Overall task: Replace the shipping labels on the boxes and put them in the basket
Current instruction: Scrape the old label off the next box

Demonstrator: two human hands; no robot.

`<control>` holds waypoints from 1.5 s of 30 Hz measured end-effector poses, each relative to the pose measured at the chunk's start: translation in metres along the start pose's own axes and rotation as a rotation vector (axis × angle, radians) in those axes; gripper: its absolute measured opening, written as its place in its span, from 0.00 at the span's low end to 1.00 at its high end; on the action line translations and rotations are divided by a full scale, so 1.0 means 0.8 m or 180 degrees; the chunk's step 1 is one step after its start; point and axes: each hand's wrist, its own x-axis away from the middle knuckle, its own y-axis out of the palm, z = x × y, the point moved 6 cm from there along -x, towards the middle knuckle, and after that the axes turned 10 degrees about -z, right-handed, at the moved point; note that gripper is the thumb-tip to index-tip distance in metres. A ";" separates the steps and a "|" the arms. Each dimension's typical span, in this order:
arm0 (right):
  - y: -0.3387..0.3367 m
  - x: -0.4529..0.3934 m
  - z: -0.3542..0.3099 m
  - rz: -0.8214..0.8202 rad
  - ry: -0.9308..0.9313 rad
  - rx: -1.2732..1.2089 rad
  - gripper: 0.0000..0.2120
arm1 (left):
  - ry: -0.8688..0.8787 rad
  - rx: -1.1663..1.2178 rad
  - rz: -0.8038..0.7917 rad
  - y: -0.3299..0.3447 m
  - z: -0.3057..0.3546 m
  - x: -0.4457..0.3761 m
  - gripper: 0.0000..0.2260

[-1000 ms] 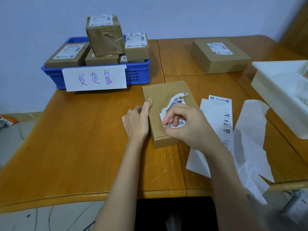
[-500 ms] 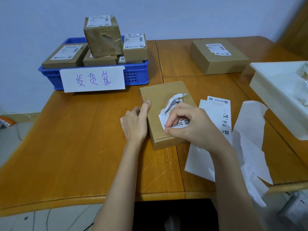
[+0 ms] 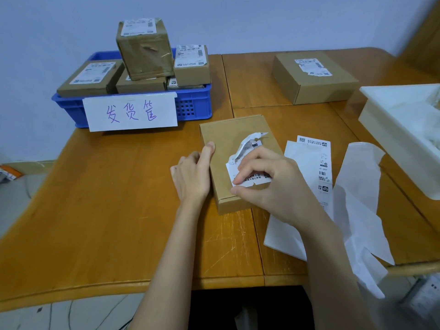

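Left hand [image 3: 192,173] lies flat against the cardboard box [image 3: 234,139] mid-worktop, right hand [image 3: 266,179] pinches the torn old shipping label [image 3: 247,151]; best peel low and slow toward the lifted corner, box braced, so no scraps remain.

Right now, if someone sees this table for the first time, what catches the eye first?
In the middle, the right hand pinches a half-torn label on a brown box, which the left hand steadies. At back left, a blue basket holds labelled parcels.
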 end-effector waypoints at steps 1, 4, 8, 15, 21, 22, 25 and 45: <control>0.001 0.001 0.000 0.0031 -0.0008 0.0001 0.05 | -0.0004 0.0000 0.0006 0.000 0.000 0.001 0.34; 0.003 0.002 0.004 0.0123 0.0015 -0.0010 0.05 | -0.0013 -0.0003 0.0003 0.000 0.001 0.002 0.35; 0.002 0.004 0.001 0.0342 -0.0103 0.0382 0.04 | -0.0009 -0.0013 -0.0025 -0.001 0.002 0.002 0.31; 0.009 0.006 0.002 0.0466 -0.0103 0.0683 0.06 | -0.0034 -0.0047 -0.0011 0.000 0.000 0.002 0.33; 0.004 0.010 0.010 0.0651 -0.0090 0.0126 0.05 | -0.0063 -0.0010 -0.0002 -0.001 -0.001 0.002 0.34; 0.002 0.010 0.009 0.0589 -0.0126 0.0041 0.05 | -0.0061 -0.0016 0.0008 -0.001 -0.002 0.001 0.34; 0.004 0.012 0.003 0.0432 -0.0221 0.0212 0.03 | -0.0050 -0.0014 0.0030 -0.002 -0.001 0.002 0.33; 0.008 0.012 0.006 0.0346 -0.0117 0.0200 0.01 | -0.0070 0.0020 0.0053 -0.002 -0.002 0.001 0.32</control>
